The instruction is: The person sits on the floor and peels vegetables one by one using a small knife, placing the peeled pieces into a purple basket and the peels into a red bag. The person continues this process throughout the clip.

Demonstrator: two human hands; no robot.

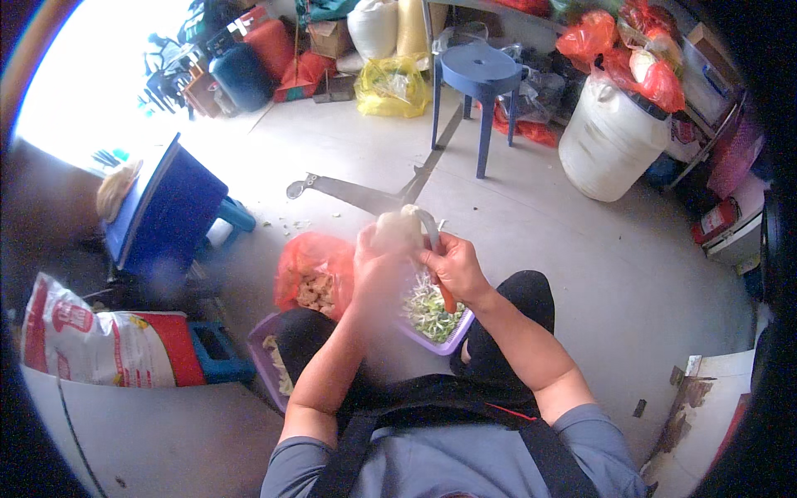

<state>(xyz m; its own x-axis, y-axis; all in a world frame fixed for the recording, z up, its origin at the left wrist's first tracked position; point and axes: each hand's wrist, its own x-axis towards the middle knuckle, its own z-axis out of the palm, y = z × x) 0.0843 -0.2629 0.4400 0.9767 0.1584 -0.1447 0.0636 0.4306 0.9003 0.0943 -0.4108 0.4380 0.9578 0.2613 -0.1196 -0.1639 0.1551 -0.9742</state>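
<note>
My left hand [372, 252] grips a pale, rounded vegetable [398, 229], possibly a cauliflower head, which a blur on the picture partly veils. An orange-handled knife [448, 300] is in my right hand [456, 264], its grey blade up against the vegetable's right side. Under my hands, between my knees, a purple plastic basket [443, 350] holds chopped green and white vegetable trimmings [431, 314]. Beyond my left knee sits a red plastic bag [317, 249] with pale brownish pieces in it. Another purple basket [264, 355], partly hidden by my left leg, contains pale pieces.
A blue plastic stool [479, 68] stands ahead, near a white plastic barrel [613, 137] topped with red bags. On the left are a tilted blue tub [171, 211] and a printed white-and-red sack [118, 342]. Several scraps [299, 224] lie on the concrete floor [529, 227].
</note>
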